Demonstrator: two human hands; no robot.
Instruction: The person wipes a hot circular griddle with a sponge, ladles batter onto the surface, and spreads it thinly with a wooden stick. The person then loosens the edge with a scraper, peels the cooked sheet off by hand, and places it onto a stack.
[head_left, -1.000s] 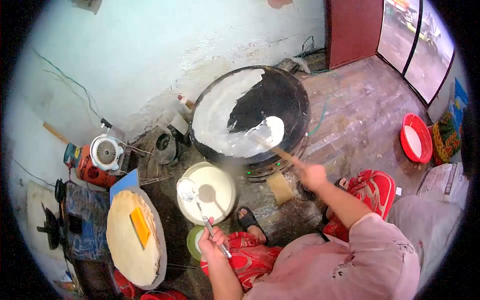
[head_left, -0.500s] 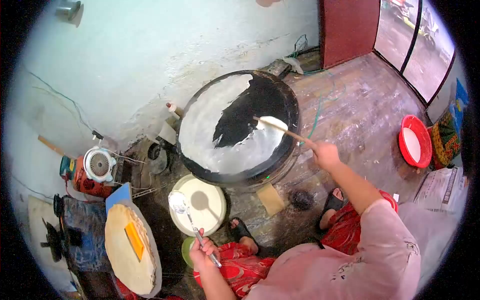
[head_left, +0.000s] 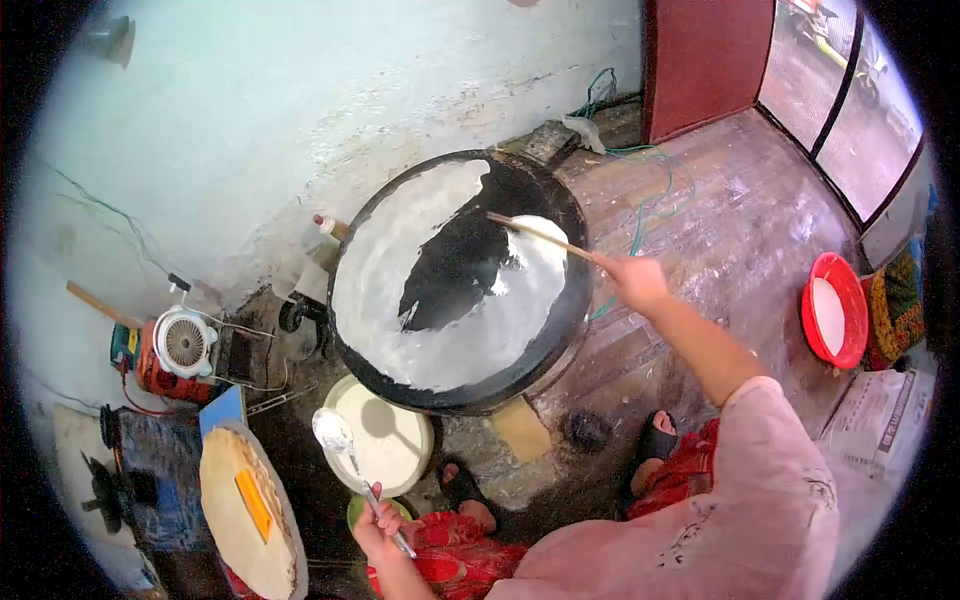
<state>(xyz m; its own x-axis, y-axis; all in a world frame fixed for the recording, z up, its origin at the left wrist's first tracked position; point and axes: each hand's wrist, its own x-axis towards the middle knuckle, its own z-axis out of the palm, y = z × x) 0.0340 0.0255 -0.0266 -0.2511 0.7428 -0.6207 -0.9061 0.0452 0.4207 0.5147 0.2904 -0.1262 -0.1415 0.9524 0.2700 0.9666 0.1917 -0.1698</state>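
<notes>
My right hand (head_left: 640,283) grips a thin wooden batter spreader (head_left: 548,237), whose far end lies over the big round black griddle (head_left: 455,265). White batter (head_left: 430,350) coats the griddle's left, near and right parts in a curved band. Bare black surface shows in the middle and at the far right. In my left hand (head_left: 378,530) is a metal ladle (head_left: 333,430), its bowl coated with white batter. The bowl hangs over the left edge of a bucket of batter (head_left: 428,450), below the griddle.
Left of me, an orange-yellow scraper (head_left: 254,505) lies on a stack of pale round flatbreads (head_left: 230,510). A small blower (head_left: 185,342) stands behind it. At right is a red basin (head_left: 835,310) with white contents. Green cable (head_left: 640,215) runs across the floor.
My right hand has swept the spreader toward the far side, and batter now reaches farther up the griddle's right edge. The ladle stays near the bucket. The whole view has shifted slightly.
</notes>
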